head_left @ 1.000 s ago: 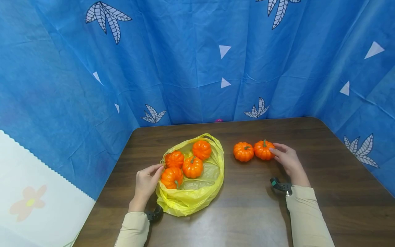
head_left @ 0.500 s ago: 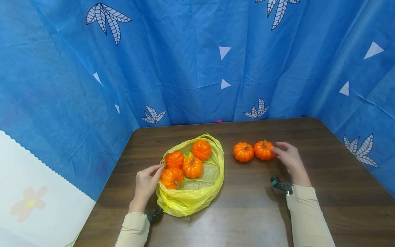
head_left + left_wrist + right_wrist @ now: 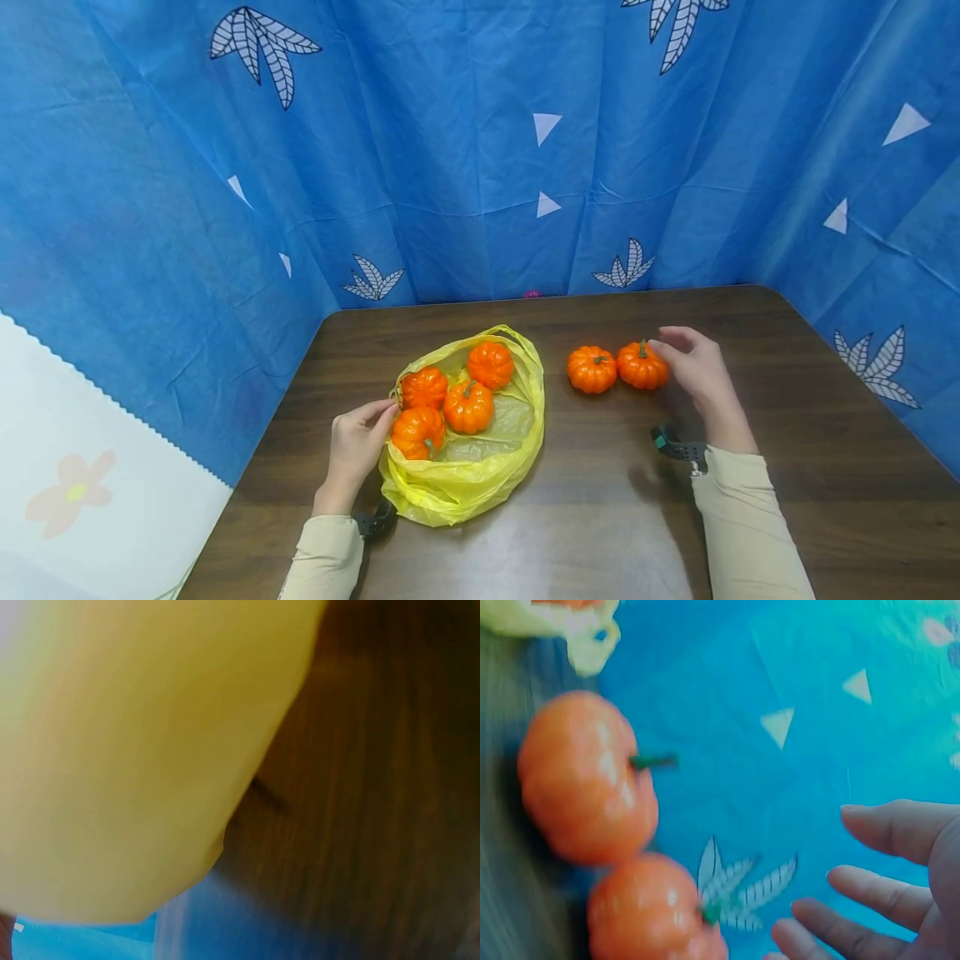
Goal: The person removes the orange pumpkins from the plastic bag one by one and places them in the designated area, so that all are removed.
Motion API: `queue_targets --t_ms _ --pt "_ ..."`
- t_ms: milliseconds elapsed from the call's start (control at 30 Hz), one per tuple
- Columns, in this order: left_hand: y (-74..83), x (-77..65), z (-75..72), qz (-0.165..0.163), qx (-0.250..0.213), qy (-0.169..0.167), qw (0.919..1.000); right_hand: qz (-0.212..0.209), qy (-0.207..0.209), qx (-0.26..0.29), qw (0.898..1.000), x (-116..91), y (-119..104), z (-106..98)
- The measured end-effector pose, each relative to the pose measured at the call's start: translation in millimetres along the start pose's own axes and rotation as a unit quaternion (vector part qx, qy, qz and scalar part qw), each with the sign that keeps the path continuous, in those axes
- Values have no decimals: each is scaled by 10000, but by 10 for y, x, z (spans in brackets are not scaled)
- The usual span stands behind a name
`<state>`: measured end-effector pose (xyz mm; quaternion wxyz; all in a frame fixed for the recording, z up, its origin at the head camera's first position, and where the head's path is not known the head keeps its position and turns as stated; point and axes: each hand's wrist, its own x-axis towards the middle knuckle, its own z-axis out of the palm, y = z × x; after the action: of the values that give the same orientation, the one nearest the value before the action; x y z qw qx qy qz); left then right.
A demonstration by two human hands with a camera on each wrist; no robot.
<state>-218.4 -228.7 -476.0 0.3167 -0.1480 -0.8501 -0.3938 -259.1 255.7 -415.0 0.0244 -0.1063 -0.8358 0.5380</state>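
A yellow plastic bag (image 3: 480, 479) lies wide-mouthed on the table with several small orange pumpkins inside, one of them the front-left pumpkin (image 3: 417, 432). My left hand (image 3: 356, 443) pinches the bag's left rim between thumb and fingers. Yellow plastic (image 3: 135, 750) fills much of the left wrist view. Right of the bag, two more pumpkins stand side by side: the left one (image 3: 592, 370) and the right one (image 3: 641, 367). My right hand (image 3: 697, 367) hovers by the right pumpkin. In the right wrist view its fingers (image 3: 885, 889) are spread and apart from both pumpkins, holding nothing.
A brown wooden table (image 3: 585, 508) carries everything. Blue patterned curtain (image 3: 480, 167) hangs close behind its back edge and along the sides. A white cloth (image 3: 90, 475) with a flower print is at the left. Both wrists wear dark bands.
My right hand has come off the right pumpkin, its fingers rising above it. Both loose pumpkins stay in place on the table. My left hand keeps its pinch on the bag.
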Motion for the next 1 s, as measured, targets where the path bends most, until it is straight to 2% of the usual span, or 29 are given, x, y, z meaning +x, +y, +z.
queue_targets --t_ms 133,300,433,600,1000 --pt "-3 3 3 39 20 15 10000 -289 -258 121 9992 -65 -144 120" --pt "-6 2 3 30 -8 -3 10000 -514 -772 249 9954 -112 -248 320" --pt "-11 3 4 74 16 20 10000 -734 -1013 259 9918 -150 -316 502" --pt "-17 0 5 116 27 43 9999 -932 -1297 216 9869 -193 -339 748" --pt "-7 1 -5 90 -5 28 10000 -1347 -1818 494 9728 -332 -378 1256"
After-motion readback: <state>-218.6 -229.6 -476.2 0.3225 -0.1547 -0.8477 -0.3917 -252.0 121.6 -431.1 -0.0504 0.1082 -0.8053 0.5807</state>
